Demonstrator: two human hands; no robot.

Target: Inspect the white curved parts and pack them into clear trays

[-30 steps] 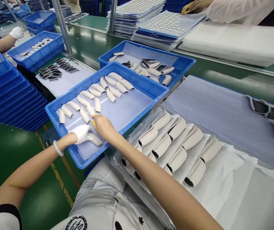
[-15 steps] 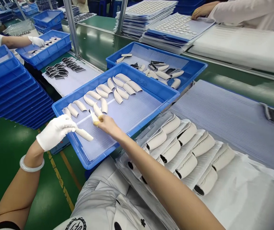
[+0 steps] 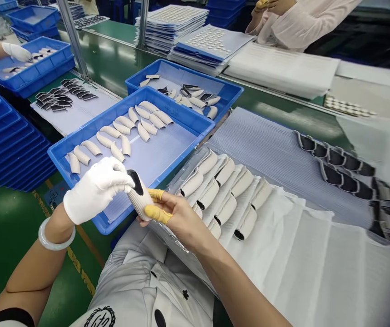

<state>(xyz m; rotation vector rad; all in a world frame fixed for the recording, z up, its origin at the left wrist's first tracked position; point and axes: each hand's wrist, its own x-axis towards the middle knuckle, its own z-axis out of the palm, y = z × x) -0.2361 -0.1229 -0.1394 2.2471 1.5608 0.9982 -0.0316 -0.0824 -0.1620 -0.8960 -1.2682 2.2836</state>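
A curved, cream ribbed piece with a black inside (image 3: 143,202) is held in both hands above the near edge of a blue tray (image 3: 177,164). My left hand (image 3: 96,188), in a white glove, pinches its upper end by the black opening. Yellow finger covers sit on the thumb and a finger of my right hand (image 3: 179,215), which grips the lower end. Inside the tray, several similar cream pieces (image 3: 125,145) lie in uneven rows on a pale liner. What the piece is exactly, I cannot tell.
To the right, several cream pieces (image 3: 225,209) lie between folds of white sheet. Black-lined pieces (image 3: 336,156) rest on a ribbed sheet beyond. Another blue tray (image 3: 230,93) stands behind. Stacked trays (image 3: 14,136) are at left. Co-workers' hands (image 3: 17,52) show across the bench.
Both hands have come together on one piece and drawn nearer my body; before, each held a piece at the tray. The view has swung right. The far co-worker's hands have lifted off the sheets.
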